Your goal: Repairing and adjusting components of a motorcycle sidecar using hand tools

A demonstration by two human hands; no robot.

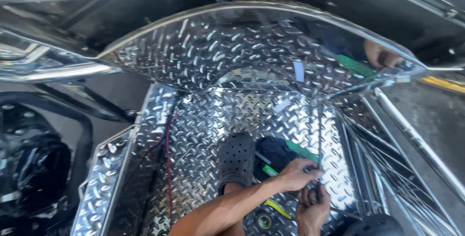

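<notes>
My left hand (296,173) reaches across from the lower left and pinches a thin dark metal strip (320,139). The strip stands upright against the diamond-plate floor (203,134). Just below, my right hand (312,209) closes its fingers around the strip's lower end. A foot in a black perforated clog (236,161) rests on the floor to the left of my hands. A dark blue cloth (275,151) and a green flat piece (301,151) lie between the clog and my left hand.
A curved diamond-plate wall (242,47) rises at the back. A red wire (168,168) runs along the left side panel. A yellow-green marker (270,170), a yellow tool (278,209) and a small tape roll (264,221) lie on the floor. Wheel spokes (387,168) and a chrome tube (416,139) stand at the right.
</notes>
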